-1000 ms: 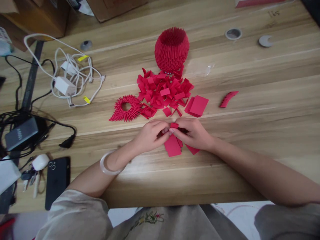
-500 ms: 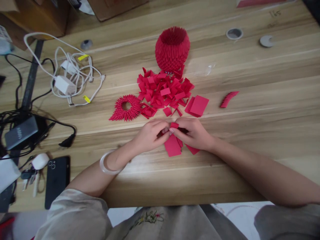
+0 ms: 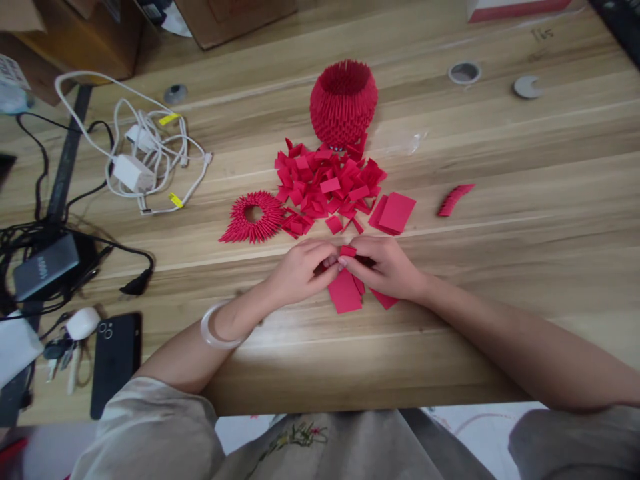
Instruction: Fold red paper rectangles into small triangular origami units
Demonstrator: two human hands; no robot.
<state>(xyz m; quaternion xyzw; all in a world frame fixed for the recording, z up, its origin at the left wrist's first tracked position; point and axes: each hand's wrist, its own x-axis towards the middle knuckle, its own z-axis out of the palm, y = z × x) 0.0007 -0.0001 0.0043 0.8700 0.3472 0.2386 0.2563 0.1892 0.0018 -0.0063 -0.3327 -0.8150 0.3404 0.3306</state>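
Red paper piece [image 3: 349,251] sits near the front edge of the wooden table [image 3: 500,267], pinched from both sides. The fingertips of the left hand [image 3: 300,270] and right hand [image 3: 387,267] meet on it, seemingly to keep a crease tight. Flat red sheets [image 3: 345,293] lie just under the hands, within easy reach. Beyond lies a heap of folded pieces [image 3: 327,183], with a spiky ring [image 3: 253,217] to its left and a woven red vessel [image 3: 343,100] behind.
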